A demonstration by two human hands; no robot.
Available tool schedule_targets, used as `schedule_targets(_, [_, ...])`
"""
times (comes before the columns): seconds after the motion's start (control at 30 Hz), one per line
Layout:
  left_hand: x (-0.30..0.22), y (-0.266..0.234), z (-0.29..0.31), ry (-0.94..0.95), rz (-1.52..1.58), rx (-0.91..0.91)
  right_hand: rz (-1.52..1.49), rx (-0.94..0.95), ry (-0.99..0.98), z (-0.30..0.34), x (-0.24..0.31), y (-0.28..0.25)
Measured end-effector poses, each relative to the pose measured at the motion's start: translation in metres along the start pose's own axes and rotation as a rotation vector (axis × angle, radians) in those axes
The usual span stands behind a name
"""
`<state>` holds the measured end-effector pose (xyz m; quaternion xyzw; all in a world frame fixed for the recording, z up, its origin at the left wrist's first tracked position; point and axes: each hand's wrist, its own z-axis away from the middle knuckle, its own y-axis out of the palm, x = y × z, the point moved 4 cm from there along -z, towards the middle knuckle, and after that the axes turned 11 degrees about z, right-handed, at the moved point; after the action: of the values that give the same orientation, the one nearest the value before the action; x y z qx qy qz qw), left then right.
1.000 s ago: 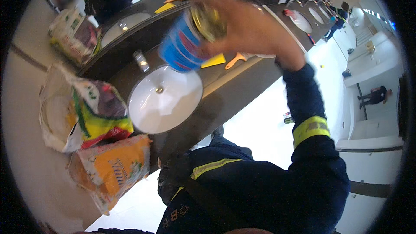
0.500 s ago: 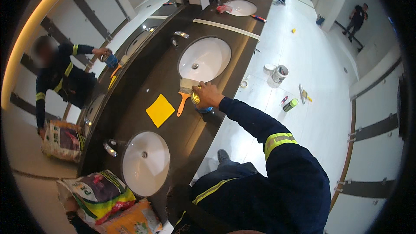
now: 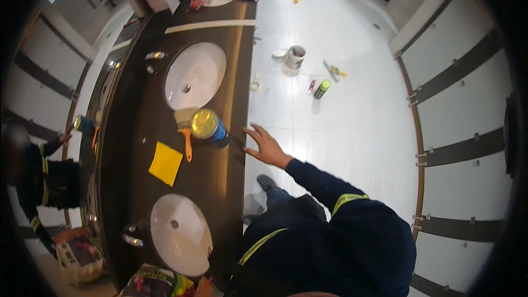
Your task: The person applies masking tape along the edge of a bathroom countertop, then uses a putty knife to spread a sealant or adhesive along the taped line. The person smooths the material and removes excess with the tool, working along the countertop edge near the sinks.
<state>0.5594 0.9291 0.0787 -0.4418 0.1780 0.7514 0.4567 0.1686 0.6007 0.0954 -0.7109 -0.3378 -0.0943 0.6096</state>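
Just beyond the counter's front edge, my right hand (image 3: pixel 268 147) is open with its fingers spread, holding nothing. To its left, apart from it, a blue can with a gold-coloured lid (image 3: pixel 205 124) stands on the dark countertop (image 3: pixel 129 154). Beside the can lies a wide flat paintbrush (image 3: pixel 186 132) with an orange handle. A yellow square sheet (image 3: pixel 165 164) lies nearer to me. At the lower edge, part of a colourful printed bag (image 3: pixel 151 281) shows by the near sink. My left hand is out of direct view; the mirror shows that arm reaching down to the bag.
White sinks (image 3: pixel 181 234) are set into the counter, with chrome taps beside them. A pale strip (image 3: pixel 209 26) crosses the countertop. On the floor stand a white bucket (image 3: pixel 295 58) and a green spray can (image 3: pixel 322 89). Cubicle doors line the right; people stand far off.
My right hand has let go of the can and drawn back to the right, past the counter edge. The view has turned, and most of the bags have left the picture.
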Motion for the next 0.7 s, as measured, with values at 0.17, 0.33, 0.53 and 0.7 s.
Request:
schedule_targets(0.17, [0.006,0.043,-0.05,0.049,0.038,0.087,0.076,0.099,0.374,0.125,-0.094,0.005])
schedule_targets(0.33, [0.002,0.063,-0.078,0.087,0.036,0.1,0.258,0.542,0.811,0.255,-0.195,0.031])
schedule_targets(0.53, [-0.001,0.087,-0.092,0.107,0.046,0.102,0.216,1.162,0.861,0.282,-0.234,0.029])
schedule_targets(0.7, [-0.003,0.101,-0.098,0.122,0.056,0.089,0.2,0.835,0.619,0.217,-0.224,0.034])
